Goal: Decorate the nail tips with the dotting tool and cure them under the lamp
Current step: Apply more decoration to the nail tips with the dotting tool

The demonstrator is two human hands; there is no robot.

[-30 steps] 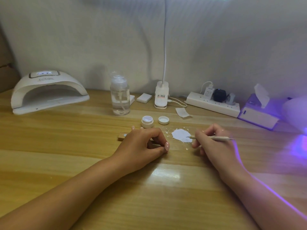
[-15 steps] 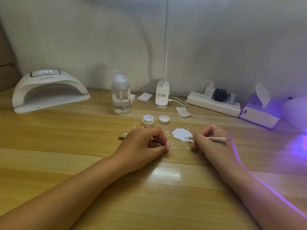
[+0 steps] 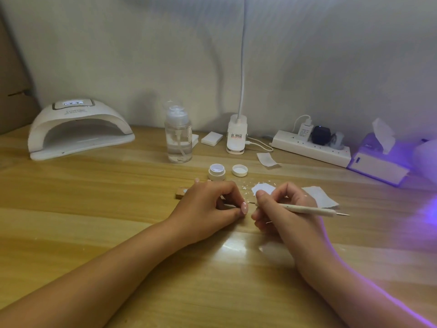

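My right hand (image 3: 283, 209) pinches the dotting tool (image 3: 305, 208). Its tip has left the white gel patch (image 3: 263, 187) for my left hand (image 3: 210, 204), which is curled round a thin holder (image 3: 225, 204) at frame centre. Dotting likely starts.

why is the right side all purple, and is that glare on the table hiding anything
Head view: a violet glow from the right edge tints the tissue box, the table on that side and the rim of the right forearm. A white glare patch lies on bare wood below the hands, clear of the dotting tool in the right hand. The whole picture is slightly soft.
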